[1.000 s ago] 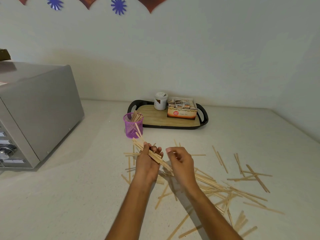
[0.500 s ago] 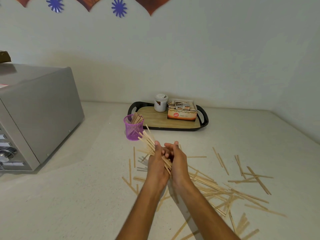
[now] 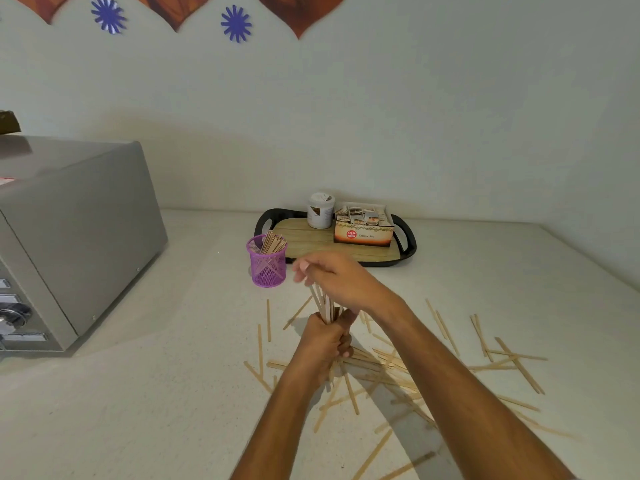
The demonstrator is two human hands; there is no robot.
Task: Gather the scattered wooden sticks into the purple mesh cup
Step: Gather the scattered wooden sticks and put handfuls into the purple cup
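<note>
Where sticks (image 3: 498,362) lie scattered, tray (image 3: 266,216) just behind cup (image 3: 266,268).

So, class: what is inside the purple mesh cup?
The purple mesh cup holds wooden sticks leaning to its right, tops above the rim. Their lower ends show dimly through the mesh; the cup's floor is hidden.

Pale speckled tabletop (image 3: 145,403). Grey metal appliance (image 3: 76,237) with front knob, far left. Black-handled tray (image 3: 405,251) with wood-look base near the back wall, carrying a white jar (image 3: 321,210) beside an open orange box (image 3: 363,228) of sachets. Blue paper flowers (image 3: 236,23) on the wall (image 3: 415,116).
</note>
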